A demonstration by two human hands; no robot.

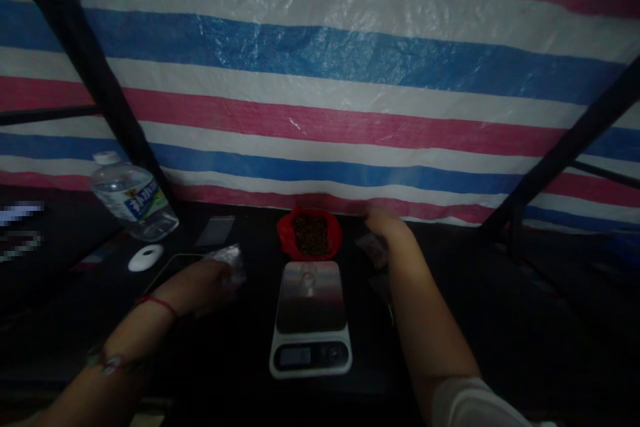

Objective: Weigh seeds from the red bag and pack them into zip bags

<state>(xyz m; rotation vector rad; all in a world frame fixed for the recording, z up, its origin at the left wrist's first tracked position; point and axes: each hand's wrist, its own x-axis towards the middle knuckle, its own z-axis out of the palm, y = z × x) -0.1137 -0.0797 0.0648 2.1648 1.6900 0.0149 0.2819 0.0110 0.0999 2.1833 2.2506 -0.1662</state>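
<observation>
Left hand: the fingers of this left hand [213,281] are closed on a crinkled clear plastic [231,259], a little blurred
Right hand: this right hand [384,221] is reaching near the striped sheet [320,127]; how far it is open, or if it holds something, I cannot tell
Small bag: this small bag [374,250] lies just beside the right hand
Scale: the scale [311,320] is on the worktop [240,353] between the two arms, behind it the red bag [287,233] with brown pieces [311,235]

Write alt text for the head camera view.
The left hand holds clear plastic; the right hand is near striped sheeting. Between them on a dark table, a scale bears a clear container, with a red bag of brown bits behind.
</observation>
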